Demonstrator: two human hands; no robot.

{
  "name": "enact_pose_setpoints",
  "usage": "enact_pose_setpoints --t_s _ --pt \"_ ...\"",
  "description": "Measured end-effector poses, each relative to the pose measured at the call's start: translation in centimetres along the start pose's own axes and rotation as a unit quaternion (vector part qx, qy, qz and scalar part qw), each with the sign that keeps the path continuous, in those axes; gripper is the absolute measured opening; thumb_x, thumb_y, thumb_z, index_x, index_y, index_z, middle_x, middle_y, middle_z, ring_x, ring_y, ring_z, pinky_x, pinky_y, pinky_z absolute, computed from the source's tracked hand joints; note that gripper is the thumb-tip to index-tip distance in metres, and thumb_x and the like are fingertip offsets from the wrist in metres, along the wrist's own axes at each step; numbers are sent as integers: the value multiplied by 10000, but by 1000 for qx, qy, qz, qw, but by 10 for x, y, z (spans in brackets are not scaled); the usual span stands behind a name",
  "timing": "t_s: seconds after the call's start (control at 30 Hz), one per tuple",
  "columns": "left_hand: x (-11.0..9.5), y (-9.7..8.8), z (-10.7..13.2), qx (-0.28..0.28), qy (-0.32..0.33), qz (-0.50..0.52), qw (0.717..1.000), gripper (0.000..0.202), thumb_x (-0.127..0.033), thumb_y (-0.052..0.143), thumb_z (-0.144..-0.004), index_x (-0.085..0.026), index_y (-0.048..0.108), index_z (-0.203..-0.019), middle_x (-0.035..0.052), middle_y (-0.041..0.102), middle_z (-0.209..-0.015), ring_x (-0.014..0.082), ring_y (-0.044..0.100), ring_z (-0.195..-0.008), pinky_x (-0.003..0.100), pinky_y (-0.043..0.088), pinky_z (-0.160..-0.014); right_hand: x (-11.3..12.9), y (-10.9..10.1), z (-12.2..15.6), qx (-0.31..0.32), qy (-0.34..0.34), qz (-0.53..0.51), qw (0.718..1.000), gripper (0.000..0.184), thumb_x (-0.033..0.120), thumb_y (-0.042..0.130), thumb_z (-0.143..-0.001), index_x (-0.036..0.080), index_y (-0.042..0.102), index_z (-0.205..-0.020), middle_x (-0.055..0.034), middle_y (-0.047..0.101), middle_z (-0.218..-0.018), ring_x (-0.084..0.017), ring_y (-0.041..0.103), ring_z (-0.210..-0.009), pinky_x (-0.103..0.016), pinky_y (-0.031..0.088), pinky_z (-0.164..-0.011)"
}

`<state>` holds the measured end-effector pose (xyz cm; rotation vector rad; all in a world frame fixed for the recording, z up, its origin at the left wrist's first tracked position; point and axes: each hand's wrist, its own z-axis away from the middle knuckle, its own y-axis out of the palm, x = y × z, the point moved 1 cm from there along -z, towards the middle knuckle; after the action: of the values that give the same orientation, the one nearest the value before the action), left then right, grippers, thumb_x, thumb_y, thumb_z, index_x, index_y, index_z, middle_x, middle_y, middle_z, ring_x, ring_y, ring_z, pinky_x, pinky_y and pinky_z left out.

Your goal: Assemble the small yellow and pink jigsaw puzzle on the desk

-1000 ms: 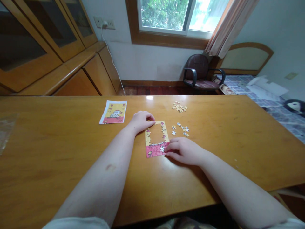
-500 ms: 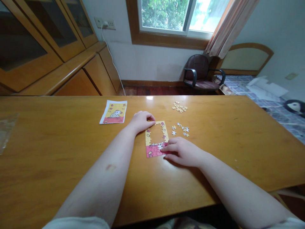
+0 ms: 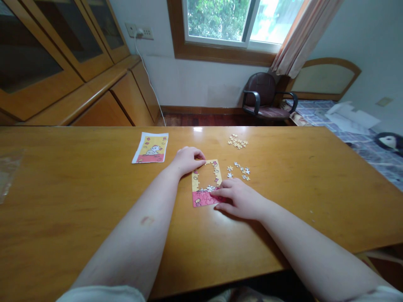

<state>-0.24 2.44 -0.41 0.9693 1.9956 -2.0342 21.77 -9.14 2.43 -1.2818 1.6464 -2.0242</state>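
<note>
A partly assembled jigsaw puzzle (image 3: 201, 198) lies flat on the table, its yellow and pink border joined around an open middle that shows bare wood. My left hand (image 3: 188, 160) holds its upper left corner, thumb on the edge and the other fingers curled. At the lower right, my right hand (image 3: 237, 197) rests with fingers stretched out and apart, the fingertips touching the pink part. A white puzzle piece (image 3: 210, 188) sits by those fingertips, along the inner lower edge; whether it is fitted I cannot tell. Several loose white-and-yellow pieces (image 3: 242, 169) lie right of the puzzle.
Farther back is a pile of yellow pieces (image 3: 237, 142). A picture sheet (image 3: 151, 148) showing a white animal lies left of the puzzle. Clear plastic wrapping (image 3: 9, 172) is at the table's left edge. Beyond the wooden table (image 3: 299, 176) stands an office chair (image 3: 262, 96).
My right hand has shifted slightly up and left over the puzzle. The white piece by its fingertips has moved a little away from me. My left hand stays at the corner.
</note>
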Motion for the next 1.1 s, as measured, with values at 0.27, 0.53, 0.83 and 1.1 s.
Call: enact_pose_setpoints --t_s 0.27,0.53,0.83,1.1 --pt "-1 -1 0 1 -2 -4 1000 171 -379 651 -743 -255 751 -806 19 740 -897 227 617 -899 350 481 -819 1 1 -2 -3 2 1 1000 403 457 646 -872 228 671 -1202 -86 617 -980 -211 542 -894 -373 411 -851" --pt "-3 -2 0 3 -6 -7 1000 176 -377 649 -740 -253 752 -809 16 745 -906 225 619 -908 334 481 -799 2 1 -5 -2 0 8 1000 420 466 648 -866 223 668 -1208 -88 615 -982 -213 539 -887 -374 409 -854" --pt "-2 -2 1 5 -6 -7 1000 181 -381 645 -745 -252 752 -813 17 746 -912 224 624 -914 331 484 -800 2 2 -6 -22 5 15 1000 465 484 642 -865 207 644 -1239 -101 621 -1024 -227 551 -926 -396 418 -890" --pt "-3 -2 1 -1 -11 -5 1000 164 -380 655 -744 -262 754 -799 10 748 -906 228 624 -915 337 481 -809 0 3 -5 -49 -9 30 998 493 530 665 -830 247 653 -1233 -115 571 -1249 -289 469 -1152 -503 337 -1048"
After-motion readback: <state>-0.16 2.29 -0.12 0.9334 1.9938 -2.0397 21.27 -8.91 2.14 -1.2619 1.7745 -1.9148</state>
